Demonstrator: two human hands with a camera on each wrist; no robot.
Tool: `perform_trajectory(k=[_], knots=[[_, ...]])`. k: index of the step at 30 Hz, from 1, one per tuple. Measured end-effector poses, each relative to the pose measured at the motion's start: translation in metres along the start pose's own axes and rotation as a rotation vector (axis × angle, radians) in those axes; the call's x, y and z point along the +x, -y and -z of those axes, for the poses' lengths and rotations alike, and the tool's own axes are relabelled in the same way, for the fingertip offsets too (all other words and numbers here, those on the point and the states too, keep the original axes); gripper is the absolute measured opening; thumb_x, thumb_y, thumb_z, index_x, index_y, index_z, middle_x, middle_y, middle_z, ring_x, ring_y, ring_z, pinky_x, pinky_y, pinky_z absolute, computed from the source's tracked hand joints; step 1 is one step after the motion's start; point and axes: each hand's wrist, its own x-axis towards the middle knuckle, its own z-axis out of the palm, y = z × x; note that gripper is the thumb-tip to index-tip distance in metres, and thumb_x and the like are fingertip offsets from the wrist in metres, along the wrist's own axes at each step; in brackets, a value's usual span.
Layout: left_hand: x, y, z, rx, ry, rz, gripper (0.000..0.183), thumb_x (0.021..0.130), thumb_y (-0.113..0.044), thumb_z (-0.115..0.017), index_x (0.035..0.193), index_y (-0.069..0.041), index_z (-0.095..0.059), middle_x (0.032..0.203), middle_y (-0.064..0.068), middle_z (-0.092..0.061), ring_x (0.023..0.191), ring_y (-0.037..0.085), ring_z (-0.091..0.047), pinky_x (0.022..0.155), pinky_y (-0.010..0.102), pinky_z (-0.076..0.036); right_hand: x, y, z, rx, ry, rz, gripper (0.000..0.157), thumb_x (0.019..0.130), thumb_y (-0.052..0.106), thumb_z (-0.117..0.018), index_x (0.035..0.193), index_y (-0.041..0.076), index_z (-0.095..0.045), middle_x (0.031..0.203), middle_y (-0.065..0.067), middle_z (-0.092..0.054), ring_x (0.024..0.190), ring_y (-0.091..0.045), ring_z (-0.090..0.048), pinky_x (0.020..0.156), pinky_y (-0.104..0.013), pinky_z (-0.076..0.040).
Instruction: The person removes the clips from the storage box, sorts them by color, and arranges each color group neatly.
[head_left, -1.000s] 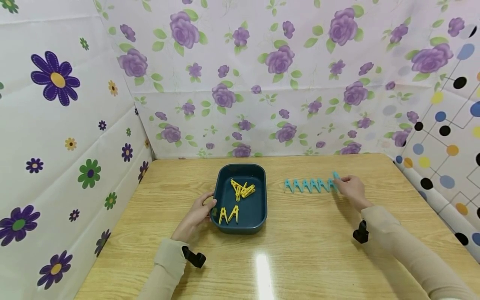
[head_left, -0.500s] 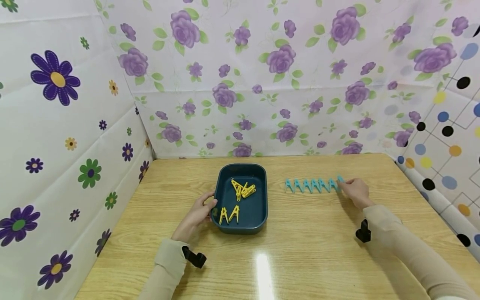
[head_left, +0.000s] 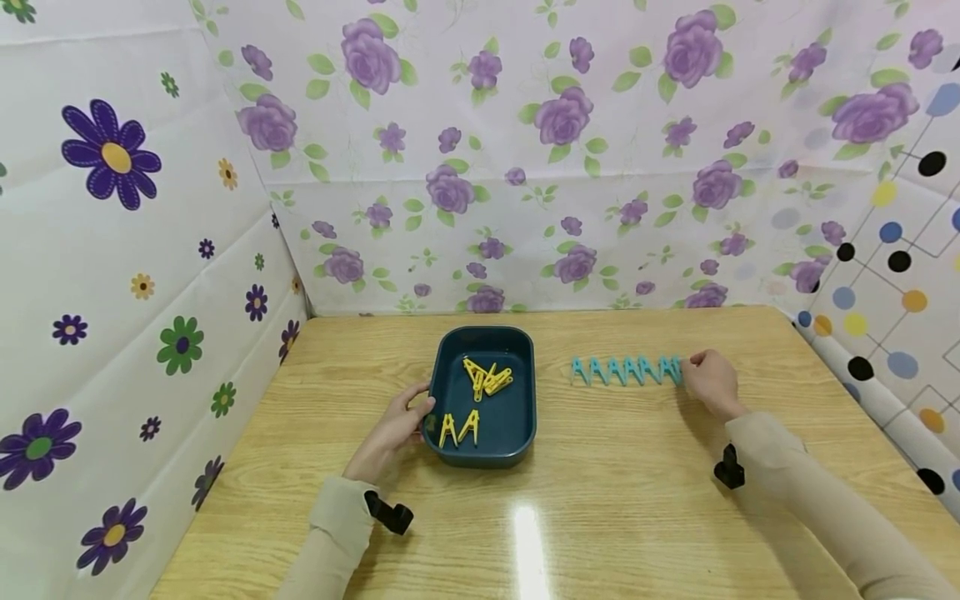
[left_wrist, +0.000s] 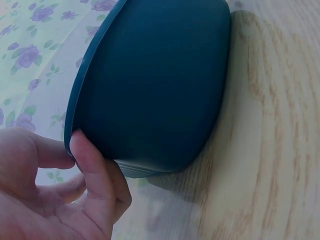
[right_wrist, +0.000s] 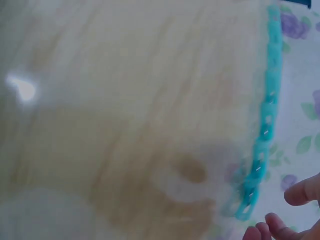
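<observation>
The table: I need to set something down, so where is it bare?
The table is bare between the tray and the blue clips, and nearer the front between left sleeve and right sleeve. Crowded: the row's right end by the right hand; the tray's left rim, pinched by the left hand; the tray's left and middle, holding yellow clips.

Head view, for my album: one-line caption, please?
Left fingers grip a dark blue rectangular tub of yellow plastic clothespins; right fingers at the end of a turquoise plastic clothespin row.
</observation>
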Motion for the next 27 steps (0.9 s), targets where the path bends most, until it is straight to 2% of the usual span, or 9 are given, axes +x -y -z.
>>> perform_trajectory(k=[5, 9, 12, 16, 21, 22, 27], knots=[[0.0, -0.002, -0.001, -0.014, 0.004, 0.006, 0.047, 0.103, -0.018, -0.047, 0.149, -0.015, -0.037, 0.066, 0.001, -0.055, 0.053, 0.008, -0.05, 0.057, 0.028, -0.046, -0.005, 0.02, -0.001, 0.06, -0.04, 0.075, 0.043, 0.101, 0.024, -0.04, 0.122, -0.011, -0.051, 0.115, -0.03, -0.055, 0.098, -0.04, -0.056, 0.075, -0.044, -0.049], [-0.001, -0.002, -0.001, -0.014, 0.012, 0.005, 0.047, 0.103, -0.018, -0.046, 0.149, -0.014, -0.036, 0.066, 0.001, -0.056, 0.053, 0.008, -0.051, 0.058, 0.028, -0.046, -0.012, 0.045, -0.005, 0.082, -0.046, 0.135, 0.036, 0.1, 0.02, -0.043, 0.12, -0.008, -0.055, 0.11, -0.026, -0.058, 0.094, -0.035, -0.058, 0.073, -0.04, -0.048], [-0.001, -0.003, 0.0, -0.011, 0.003, 0.007, 0.047, 0.103, -0.018, -0.046, 0.149, -0.013, -0.036, 0.065, 0.001, -0.055, 0.053, 0.008, -0.05, 0.057, 0.028, -0.046, -0.018, 0.064, -0.009, 0.071, -0.053, 0.21, 0.032, 0.098, 0.016, -0.045, 0.116, -0.007, -0.058, 0.106, -0.024, -0.061, 0.09, -0.033, -0.058, 0.072, -0.038, -0.048], [-0.001, -0.003, -0.002, -0.01, -0.009, 0.014, 0.047, 0.103, -0.018, -0.047, 0.149, -0.014, -0.037, 0.064, 0.001, -0.053, 0.053, 0.008, -0.049, 0.057, 0.028, -0.044, -0.026, 0.085, -0.016, 0.075, -0.016, 0.301, 0.028, 0.098, 0.015, -0.046, 0.112, -0.004, -0.06, 0.101, -0.021, -0.063, 0.085, -0.028, -0.06, 0.07, -0.037, -0.049], [-0.001, -0.004, -0.003, -0.005, -0.015, 0.023, 0.047, 0.103, -0.017, -0.046, 0.149, -0.014, -0.036, 0.064, 0.001, -0.053, 0.052, 0.009, -0.048, 0.057, 0.029, -0.044, -0.035, 0.108, -0.026, 0.022, 0.108, 0.384, 0.023, 0.098, 0.015, -0.051, 0.109, 0.0, -0.064, 0.099, -0.016, -0.066, 0.087, -0.026, -0.063, 0.072, -0.039, -0.052], [-0.001, -0.004, -0.003, -0.004, -0.017, 0.021, 0.047, 0.103, -0.017, -0.046, 0.149, -0.013, -0.036, 0.064, 0.001, -0.053, 0.052, 0.009, -0.048, 0.056, 0.028, -0.043, -0.039, 0.115, -0.026, 0.012, 0.152, 0.389, 0.022, 0.098, 0.013, -0.052, 0.109, -0.001, -0.064, 0.1, -0.017, -0.067, 0.089, -0.029, -0.063, 0.074, -0.042, -0.052], [0.001, -0.003, -0.003, -0.001, -0.027, 0.016, 0.046, 0.103, -0.019, -0.046, 0.148, -0.014, -0.038, 0.068, 0.002, -0.055, 0.054, 0.009, -0.048, 0.057, 0.029, -0.043, -0.051, 0.139, -0.033, -0.024, 0.333, 0.441, 0.022, 0.098, 0.017, -0.053, 0.105, 0.002, -0.066, 0.099, -0.014, -0.068, 0.09, -0.026, -0.065, 0.077, -0.041, -0.053]])
